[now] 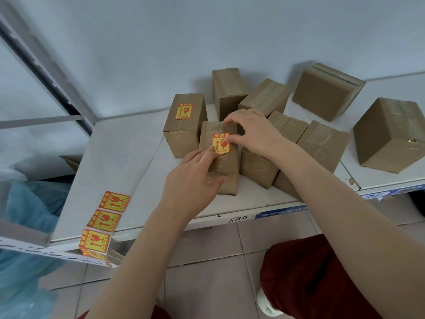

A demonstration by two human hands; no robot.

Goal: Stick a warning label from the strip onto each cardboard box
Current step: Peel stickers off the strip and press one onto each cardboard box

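**A warning label on the middle cardboard box, both hands upon it.**
The red-and-yellow warning label (221, 143) lies upright on the taped top face of the middle box (226, 165). The left hand (195, 178) reaches in from below with straight, spread fingers, its index fingertip on the label's lower left edge and its thumb lying across the box's near part. The right hand (253, 132) arches over from the right, with its thumb tip on the label's upper right corner and its index fingertip at the box's far edge. Its fingers are bent, and whether they grip cannot be told. Touching this box on the left stands a labelled box (184, 134). Plain boxes (388, 134) stand behind and to the right on the white shelf (119, 157). The label strip (104, 221) lies at the shelf's near left corner, its end hanging over the edge.
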